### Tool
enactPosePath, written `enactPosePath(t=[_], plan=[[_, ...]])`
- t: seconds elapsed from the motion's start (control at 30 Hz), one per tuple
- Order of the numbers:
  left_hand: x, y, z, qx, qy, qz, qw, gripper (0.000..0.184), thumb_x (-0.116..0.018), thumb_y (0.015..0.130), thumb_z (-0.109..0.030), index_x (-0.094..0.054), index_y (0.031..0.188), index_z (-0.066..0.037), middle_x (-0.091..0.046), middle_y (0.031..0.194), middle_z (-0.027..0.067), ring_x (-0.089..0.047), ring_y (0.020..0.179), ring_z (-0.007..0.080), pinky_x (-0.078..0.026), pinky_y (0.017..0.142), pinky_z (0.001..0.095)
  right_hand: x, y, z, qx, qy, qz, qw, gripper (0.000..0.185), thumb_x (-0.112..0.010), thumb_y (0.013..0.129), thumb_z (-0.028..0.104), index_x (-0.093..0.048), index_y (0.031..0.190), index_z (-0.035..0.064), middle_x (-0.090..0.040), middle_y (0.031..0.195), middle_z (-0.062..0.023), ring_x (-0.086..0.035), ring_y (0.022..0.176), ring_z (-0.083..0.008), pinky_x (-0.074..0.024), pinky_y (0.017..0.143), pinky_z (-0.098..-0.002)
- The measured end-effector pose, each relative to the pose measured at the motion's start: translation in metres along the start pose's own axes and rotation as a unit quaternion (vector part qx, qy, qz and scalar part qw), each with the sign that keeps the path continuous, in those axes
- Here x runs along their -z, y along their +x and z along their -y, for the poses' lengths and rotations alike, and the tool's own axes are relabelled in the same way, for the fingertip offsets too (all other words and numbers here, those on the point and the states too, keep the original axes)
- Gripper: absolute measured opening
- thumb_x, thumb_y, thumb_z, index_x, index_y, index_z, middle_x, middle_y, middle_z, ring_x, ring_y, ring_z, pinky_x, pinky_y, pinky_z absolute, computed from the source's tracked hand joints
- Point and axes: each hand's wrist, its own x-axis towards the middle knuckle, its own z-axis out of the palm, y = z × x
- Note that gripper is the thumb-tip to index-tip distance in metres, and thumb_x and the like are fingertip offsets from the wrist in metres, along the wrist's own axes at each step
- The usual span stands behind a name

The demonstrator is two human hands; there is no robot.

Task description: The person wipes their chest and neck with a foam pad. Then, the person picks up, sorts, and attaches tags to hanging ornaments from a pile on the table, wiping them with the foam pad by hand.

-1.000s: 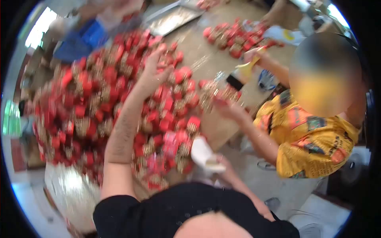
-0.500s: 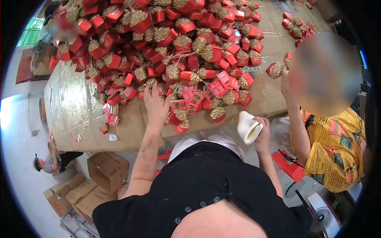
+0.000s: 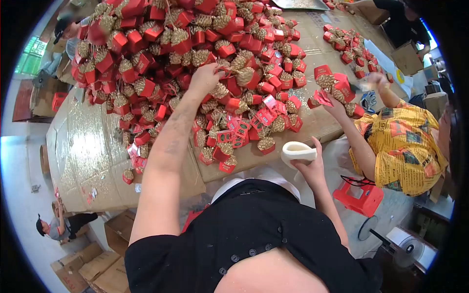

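A large heap of red and gold ornaments (image 3: 227, 50) covers the cardboard-topped table in front of me. Each has a red box-like base with a bumpy gold top, and some carry cords and red tags. My left hand (image 3: 205, 79) reaches into the heap, its fingertips pinched at the cord end of one gold-topped ornament (image 3: 245, 76). Near the table's front edge, my right hand (image 3: 313, 170) grips a thick white sheet (image 3: 298, 152), bent into a loop and foam-like in look.
To my right a co-worker in a yellow printed shirt (image 3: 410, 141) holds several ornaments (image 3: 337, 88). A red plastic stool (image 3: 359, 196) stands below. Cardboard boxes (image 3: 102, 263) sit on the floor at lower left. Another ornament pile (image 3: 351, 49) lies farther right.
My left hand has moved up and deeper into the heap, from its front edge. The white sheet has turned in my right hand. The co-worker has leaned back and now holds several ornaments.
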Motion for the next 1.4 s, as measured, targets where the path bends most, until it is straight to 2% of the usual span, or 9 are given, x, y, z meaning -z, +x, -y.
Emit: enactPosePath(t=[0.23,0.4,0.57,0.7,0.77,1.07,1.3,1.37,1.4], plan=[[0.119,-0.018,-0.050,0.045,-0.225,-0.073,0.971,0.032,-0.077,0.079,-0.025,-0.069,0.098,-0.001,-0.060,0.071,-0.0016,-0.053,0.068,0.0053,-0.042,0.063,0.0245,-0.003,0.029,0.015,-0.027,0.145,0.023,0.989,0.030,-0.072,0.083,0.011,-0.064,0.109,0.0005,-0.069,0.100,-0.0069,-0.063,0.090,-0.0141,-0.0495,0.082,-0.0309],[0.188,-0.034,-0.068,0.005,-0.259,-0.218,0.941,0.021,-0.075,0.084,-0.020,-0.069,0.094,-0.003,-0.066,0.090,-0.0015,-0.055,0.082,0.0039,-0.044,0.075,0.0205,-0.009,0.048,0.047,0.012,0.160,0.022,0.987,0.032,-0.072,0.083,0.010,-0.063,0.112,0.0002,-0.068,0.100,-0.0067,-0.063,0.091,-0.0132,-0.0497,0.082,-0.0296],[0.264,-0.043,-0.102,-0.109,-0.507,-0.301,0.800,0.031,-0.064,0.093,-0.028,-0.065,0.113,-0.005,-0.066,0.106,0.0032,-0.057,0.090,0.0076,-0.046,0.082,0.0233,-0.017,0.059,0.062,0.023,0.196,0.046,0.979,0.032,-0.072,0.083,0.009,-0.063,0.113,0.0009,-0.067,0.104,-0.0059,-0.063,0.094,-0.0134,-0.0502,0.082,-0.0300],[0.282,-0.059,-0.121,-0.123,-0.536,-0.246,0.798,0.029,-0.058,0.097,-0.028,-0.065,0.113,-0.005,-0.065,0.110,0.0040,-0.057,0.095,0.0092,-0.046,0.085,0.0245,-0.022,0.064,0.071,0.031,0.200,0.063,0.977,0.032,-0.072,0.084,0.010,-0.063,0.113,0.0010,-0.067,0.104,-0.0059,-0.063,0.094,-0.0136,-0.0502,0.082,-0.0301],[0.266,-0.044,-0.069,-0.032,-0.103,-0.252,0.962,0.029,-0.053,0.099,-0.027,-0.064,0.114,-0.004,-0.065,0.113,0.0046,-0.056,0.098,0.0103,-0.045,0.089,0.0264,-0.028,0.065,0.068,0.018,0.203,0.072,0.976,0.032,-0.072,0.084,0.010,-0.063,0.113,0.0009,-0.068,0.104,-0.0063,-0.063,0.095,-0.0139,-0.0505,0.081,-0.0306],[0.245,-0.066,-0.022,0.059,-0.274,-0.208,0.937,0.034,-0.057,0.097,-0.034,-0.061,0.118,-0.008,-0.060,0.094,-0.0034,-0.052,0.088,0.0058,-0.041,0.081,0.0219,-0.053,0.096,0.120,0.044,0.209,0.088,0.973,0.041,-0.076,0.080,0.012,-0.059,0.116,0.0012,-0.067,0.104,-0.0090,-0.064,0.094,-0.0164,-0.0512,0.082,-0.0316],[0.268,-0.089,-0.077,0.059,-0.484,-0.197,0.851,0.030,-0.057,0.096,-0.034,-0.057,0.112,-0.008,-0.064,0.097,0.0015,-0.062,0.084,0.0114,-0.051,0.076,0.0269,-0.067,0.113,0.281,0.482,0.256,0.012,0.838,0.060,-0.071,0.080,-0.001,-0.042,0.133,0.0024,-0.043,0.137,-0.0167,-0.049,0.123,-0.0235,-0.0413,0.102,-0.0339],[0.275,-0.094,-0.084,0.043,-0.489,-0.211,0.845,0.030,-0.056,0.096,-0.034,-0.057,0.111,-0.008,-0.065,0.097,0.0028,-0.064,0.085,0.0128,-0.053,0.076,0.0292,-0.107,0.115,0.285,0.424,0.418,0.104,0.796,0.069,-0.073,0.077,-0.002,-0.040,0.137,0.0062,-0.040,0.142,-0.0164,-0.047,0.126,-0.0263,-0.0385,0.105,-0.0360],[0.279,-0.097,-0.085,0.013,-0.529,-0.200,0.824,0.029,-0.056,0.097,-0.033,-0.056,0.110,-0.008,-0.065,0.096,0.0030,-0.064,0.084,0.0131,-0.053,0.075,0.0294,-0.113,0.116,0.281,0.547,0.258,0.081,0.792,0.075,-0.075,0.074,-0.002,-0.040,0.139,0.0079,-0.041,0.143,-0.0148,-0.046,0.129,-0.0256,-0.0375,0.105,-0.0360]])
